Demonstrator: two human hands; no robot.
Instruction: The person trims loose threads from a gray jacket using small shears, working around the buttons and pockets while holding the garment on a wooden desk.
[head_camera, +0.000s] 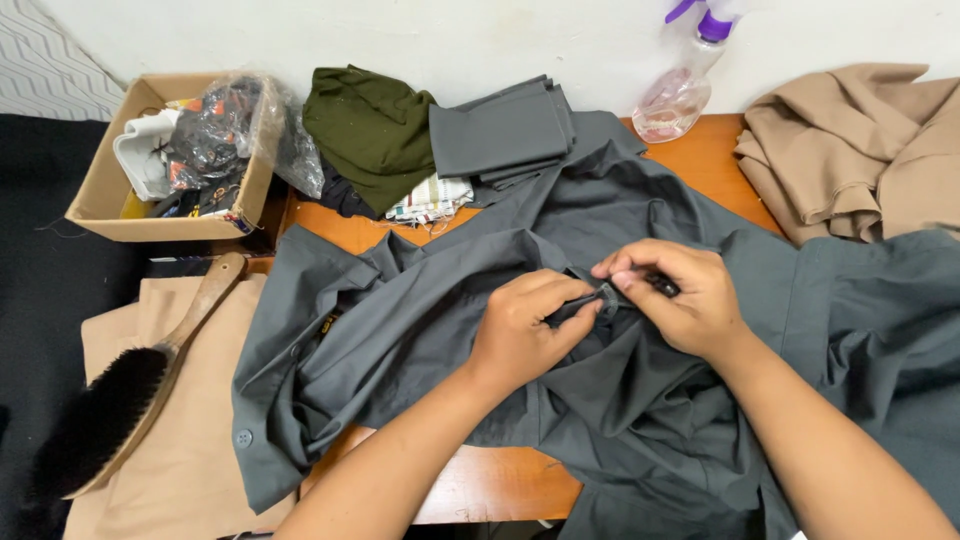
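Where the grey shirt (420, 330) bunches at the middle of the tabletop (480, 485), I see both hands pinching one fold of it: my left hand (525, 330) grips the cloth from the left, my right hand (675, 295) pinches it from the right, fingertips almost touching. Left of the shirt lies a wooden brush (130, 390) on tan cloth (170, 470); a spray bottle (685, 85) stands behind.

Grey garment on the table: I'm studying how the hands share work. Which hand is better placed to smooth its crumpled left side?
Probably the left hand: it lies nearest those folds of the grey garment, while the right hand pinches a small dark piece.
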